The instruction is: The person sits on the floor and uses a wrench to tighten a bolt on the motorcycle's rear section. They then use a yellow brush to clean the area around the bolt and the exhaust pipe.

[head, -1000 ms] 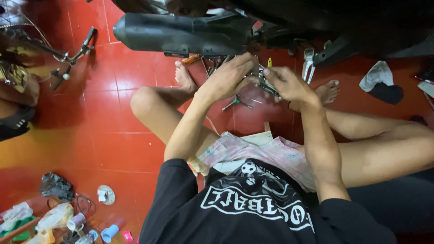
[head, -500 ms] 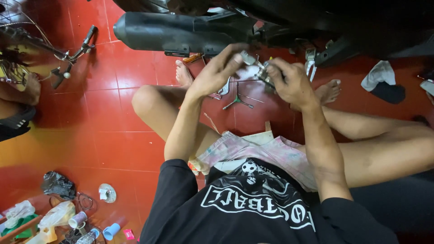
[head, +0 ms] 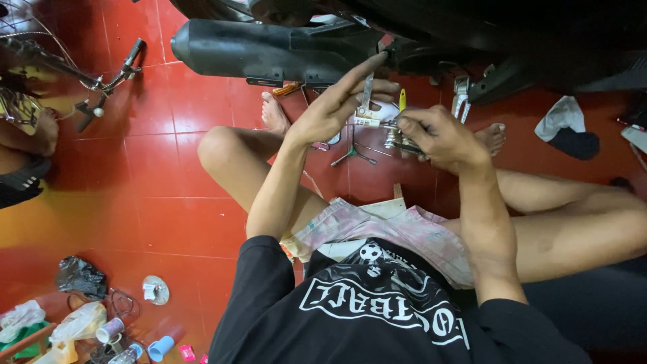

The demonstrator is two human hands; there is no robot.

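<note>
Red floor tiles (head: 155,175) carry us, seated with legs spread beneath a black exhaust pipe (head: 269,50) at the far edge. Our right hand (head: 441,138) is closed around a small metal part (head: 394,138), which sits just in front of us, between our knees and below the pipe; its long axis seems to run left to right, toward our other hand. Our left hand (head: 337,104) is spread wide with fingers straight, gripping nothing that we can see, its fingertips reaching up toward the pipe and just left of the part. The right hand is the nearer one, already on it. A yellow-handled tool (head: 402,100) stands just behind. Compared with half a second ago, our left hand has opened out and lifted, while the right keeps its grip
</note>
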